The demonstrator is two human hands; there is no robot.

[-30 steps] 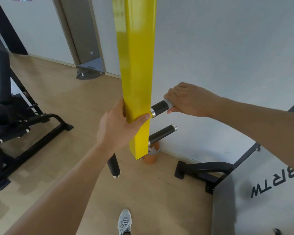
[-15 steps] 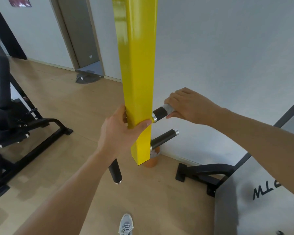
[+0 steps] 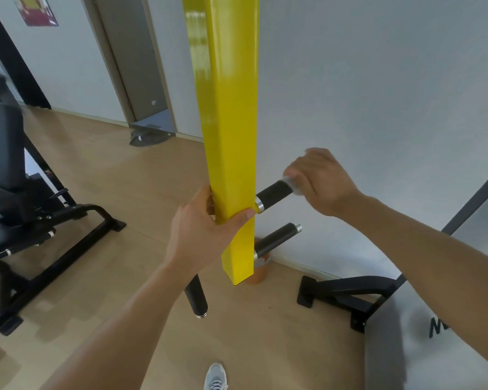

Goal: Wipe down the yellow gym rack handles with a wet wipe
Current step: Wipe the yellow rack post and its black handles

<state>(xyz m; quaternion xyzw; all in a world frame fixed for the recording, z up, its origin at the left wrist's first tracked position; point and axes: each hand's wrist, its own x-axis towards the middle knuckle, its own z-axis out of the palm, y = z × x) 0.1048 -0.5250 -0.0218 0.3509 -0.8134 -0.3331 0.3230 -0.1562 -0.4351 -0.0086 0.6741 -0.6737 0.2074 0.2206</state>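
A yellow square rack post (image 3: 228,114) hangs down the middle of the view. My left hand (image 3: 206,235) is wrapped around its lower part. On the post's right side an upper black handle (image 3: 271,194) sticks out. My right hand (image 3: 321,181) is closed over that handle's outer tip, with a pale wet wipe (image 3: 290,182) pinched under the fingers. A lower black handle (image 3: 276,239) juts out below it, untouched. Another black handle (image 3: 196,296) points down toward me on the post's left side.
A black weight bench (image 3: 17,209) stands on the wooden floor at the left. The black foot (image 3: 347,294) of another machine and a grey mat (image 3: 434,347) lie at the right. An orange pot (image 3: 258,273) sits behind the post's end. My shoe (image 3: 216,375) is below.
My right hand has slid outward along the upper handle to its tip, baring more of the black grip. The left hand keeps its hold on the post.
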